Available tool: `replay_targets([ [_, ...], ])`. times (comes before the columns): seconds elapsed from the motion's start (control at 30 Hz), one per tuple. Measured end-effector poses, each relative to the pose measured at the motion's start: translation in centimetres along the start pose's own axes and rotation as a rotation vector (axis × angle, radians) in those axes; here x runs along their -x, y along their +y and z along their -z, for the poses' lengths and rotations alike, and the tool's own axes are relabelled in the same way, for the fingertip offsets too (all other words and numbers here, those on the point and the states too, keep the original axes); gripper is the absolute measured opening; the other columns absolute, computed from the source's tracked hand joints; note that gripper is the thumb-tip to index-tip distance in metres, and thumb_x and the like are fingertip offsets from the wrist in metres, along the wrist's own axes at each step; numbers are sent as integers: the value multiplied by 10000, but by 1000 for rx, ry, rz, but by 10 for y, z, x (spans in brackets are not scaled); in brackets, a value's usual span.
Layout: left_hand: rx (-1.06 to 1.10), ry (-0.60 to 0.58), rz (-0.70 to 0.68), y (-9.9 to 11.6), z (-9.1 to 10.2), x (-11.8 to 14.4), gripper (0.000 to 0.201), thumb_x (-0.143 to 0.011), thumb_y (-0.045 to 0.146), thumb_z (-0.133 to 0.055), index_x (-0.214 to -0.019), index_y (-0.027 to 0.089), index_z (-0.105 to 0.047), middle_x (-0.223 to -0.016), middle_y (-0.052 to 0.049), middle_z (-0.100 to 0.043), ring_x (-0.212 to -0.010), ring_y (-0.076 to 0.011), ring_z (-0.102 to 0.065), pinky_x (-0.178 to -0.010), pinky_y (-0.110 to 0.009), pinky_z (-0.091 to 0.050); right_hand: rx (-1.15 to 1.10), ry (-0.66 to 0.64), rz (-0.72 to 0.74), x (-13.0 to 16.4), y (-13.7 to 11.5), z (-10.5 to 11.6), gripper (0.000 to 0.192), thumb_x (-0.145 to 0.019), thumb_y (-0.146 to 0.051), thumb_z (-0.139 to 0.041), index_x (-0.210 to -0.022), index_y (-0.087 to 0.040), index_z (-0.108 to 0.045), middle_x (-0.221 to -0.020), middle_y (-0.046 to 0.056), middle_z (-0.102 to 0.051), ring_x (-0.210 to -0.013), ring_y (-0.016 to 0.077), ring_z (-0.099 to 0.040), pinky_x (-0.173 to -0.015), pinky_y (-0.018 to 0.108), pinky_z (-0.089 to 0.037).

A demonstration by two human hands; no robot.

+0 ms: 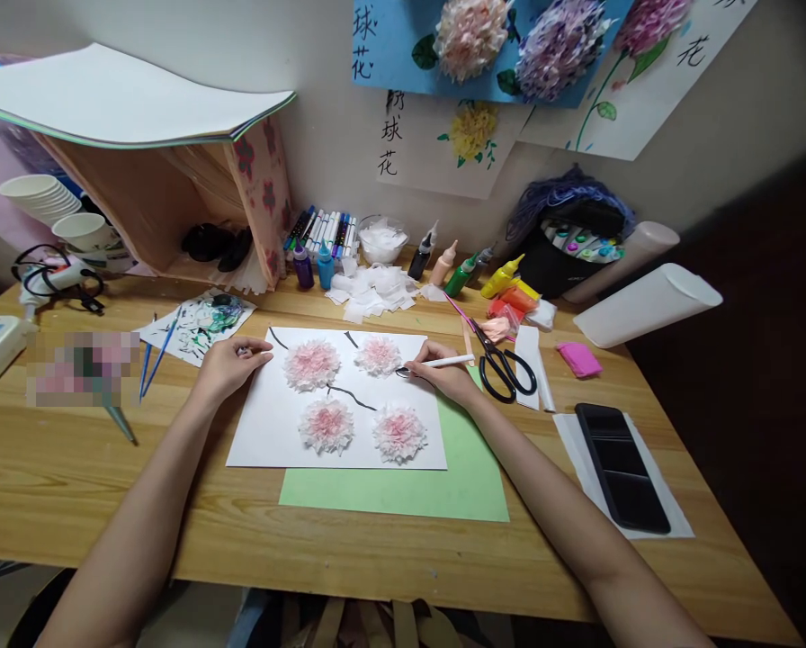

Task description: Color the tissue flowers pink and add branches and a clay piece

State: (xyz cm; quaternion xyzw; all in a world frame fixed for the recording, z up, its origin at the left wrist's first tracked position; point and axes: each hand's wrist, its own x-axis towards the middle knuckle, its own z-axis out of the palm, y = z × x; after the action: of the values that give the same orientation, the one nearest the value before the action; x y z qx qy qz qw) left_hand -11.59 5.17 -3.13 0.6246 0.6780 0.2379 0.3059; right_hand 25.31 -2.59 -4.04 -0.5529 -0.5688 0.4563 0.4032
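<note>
A white sheet of paper [261, 441] lies in front of me with several pink-and-white ruffled paper flowers [326, 425] on it. Dark branch lines are drawn between the flowers. My right hand [443, 371] grips a slim white marker [450, 361], its dark tip touching the paper beside the upper right flower [378, 356]. At the sheet's upper left edge, my left hand [233, 367] is closed, fingertips by the paper, around a small thing I cannot make out. A green sheet [396, 490] sticks out from under the white one.
Black-handled scissors [504, 364] lie right of my right hand, near a phone [622, 468]. Behind the sheet are white paper scraps [376, 288], paint bottles [420, 259] and a row of markers [322, 232]. Paintbrushes [162, 351] rest at left, below an open box [261, 198].
</note>
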Motion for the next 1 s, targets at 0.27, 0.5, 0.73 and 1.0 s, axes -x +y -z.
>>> replay_targets([
  [0.27, 3, 2, -10, 2, -1, 1, 390, -588, 470, -672, -854, 192, -740, -841, -48, -726, -778, -199, -627, -746, -275, -463, 10, -6, -7, 0, 0, 0, 283, -724, -413, -701, -637, -196, -541, -624, -5, -641, -614, 145, -596, -557, 247, -391],
  [0.5, -16, -4, 4, 3, 0, 2, 401, -586, 467, -669, -871, 196, -742, -822, -41, -717, -740, -189, -607, -726, -275, -451, 5, -18, 1, 1, 0, 2, 264, -724, -400, -704, -645, -199, -552, -646, 1, -652, -629, 153, -606, -566, 258, -409],
  [0.73, -2, -9, -2, 2, -2, 1, 421, -586, 475, -663, -881, 184, -738, -833, -50, -710, -751, -186, -602, -724, -274, -436, -31, -33, 0, 0, -2, 2, 254, -722, -391, -702, -652, -202, -547, -655, 0, -655, -635, 155, -615, -577, 260, -434],
  [1.0, -56, -6, -21, 7, 0, 3, 431, -590, 483, -652, -884, 181, -742, -753, -32, -693, -673, -172, -569, -659, -266, -416, -1, -46, 12, 1, -3, 4, 280, -733, -419, -684, -645, -199, -535, -646, 2, -649, -635, 153, -604, -582, 258, -427],
])
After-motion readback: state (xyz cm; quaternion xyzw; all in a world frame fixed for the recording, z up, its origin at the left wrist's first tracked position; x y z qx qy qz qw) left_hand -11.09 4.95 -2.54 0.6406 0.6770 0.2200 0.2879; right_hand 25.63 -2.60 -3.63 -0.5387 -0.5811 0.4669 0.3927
